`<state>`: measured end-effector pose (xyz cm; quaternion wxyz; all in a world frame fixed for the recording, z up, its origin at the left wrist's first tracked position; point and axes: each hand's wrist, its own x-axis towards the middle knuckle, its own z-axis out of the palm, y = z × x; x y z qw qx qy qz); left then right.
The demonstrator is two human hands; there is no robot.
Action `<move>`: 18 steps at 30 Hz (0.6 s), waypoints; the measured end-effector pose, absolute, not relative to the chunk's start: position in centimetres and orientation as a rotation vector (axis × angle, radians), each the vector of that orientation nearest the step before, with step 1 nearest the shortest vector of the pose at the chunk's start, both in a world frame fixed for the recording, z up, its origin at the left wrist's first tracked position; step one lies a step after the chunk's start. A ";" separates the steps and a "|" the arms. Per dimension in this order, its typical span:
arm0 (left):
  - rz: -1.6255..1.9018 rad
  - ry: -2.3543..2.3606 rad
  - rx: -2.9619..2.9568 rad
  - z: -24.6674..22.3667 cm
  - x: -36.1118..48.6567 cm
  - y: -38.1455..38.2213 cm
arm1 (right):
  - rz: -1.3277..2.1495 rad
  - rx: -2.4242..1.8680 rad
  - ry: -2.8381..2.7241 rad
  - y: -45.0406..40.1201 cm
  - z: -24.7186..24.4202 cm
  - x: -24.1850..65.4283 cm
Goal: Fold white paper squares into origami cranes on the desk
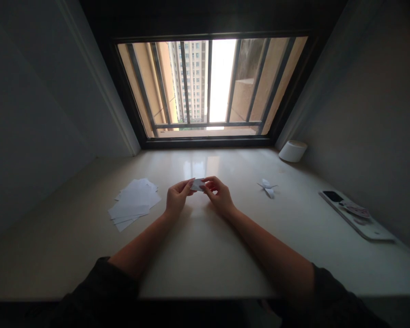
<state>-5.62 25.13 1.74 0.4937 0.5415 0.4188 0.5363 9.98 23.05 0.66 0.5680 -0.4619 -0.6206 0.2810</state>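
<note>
Your left hand (pixel 176 197) and right hand (pixel 220 197) are both closed on a small folded piece of white paper (pixel 197 184), pinching it from either side between them, just above a glossy cream desktop (pixel 205 255). To your left lies a loose, fanned pile of white paper sheets (pixel 135 203). To your right, well apart from your hands, sits a small folded white paper figure (pixel 267 187). Farther right, a black smartphone (pixel 332 196) and a small patterned item (pixel 355 209) rest on a white rectangular panel (pixel 372 232). A white cylindrical object (pixel 293 151) stands in the far corner beside a barred window (pixel 212 86).
</note>
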 end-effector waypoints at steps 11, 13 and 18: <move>1.336 1.046 1.241 1.4 -5.7 25.2 | 0.383 -1.080 -1.739 22.9 0.9 10.6; 1.338 1.075 1.209 1.5 -5.7 25.2 | 0.203 -1.091 -1.834 22.9 0.9 10.8; 1.320 1.053 1.093 1.5 -5.6 25.4 | -0.020 -1.141 -1.902 22.6 1.3 10.9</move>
